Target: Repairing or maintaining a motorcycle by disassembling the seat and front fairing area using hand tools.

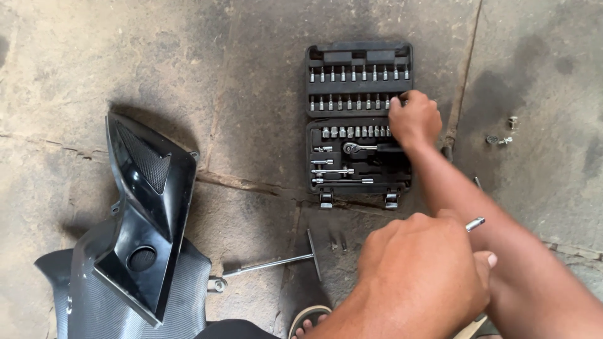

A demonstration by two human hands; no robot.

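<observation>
Head view, looking down at stained concrete floor (251, 75).

Open black socket set case (358, 119) at 12 o'clock, lid half up top with two rows of bits, lower half with sockets, ratchet handle (361, 148) and extension bars.

Right hand (414, 119) over the case's right edge, at the 3 o'clock end of the lower bit row (352, 102). Fingers curled down onto the bits there; cannot tell whether a bit is actually pinched, fingertips hidden.

Left hand (422, 271) at 5 o'clock, close to camera, closed in a fist around a metal tool shaft (475, 223); only the silver tip sticks out toward 1 o'clock.

T-handle wrench (270, 263) flat on the floor at 6 o'clock, between case and black plastic fairing panel (147, 207) at 8 o'clock.

Loose bolts (501, 135) at 3 o'clock, well apart from the case. Two small bits (338, 242) just below the case latches.

Sandalled toes (308, 323) at bottom edge.
</observation>
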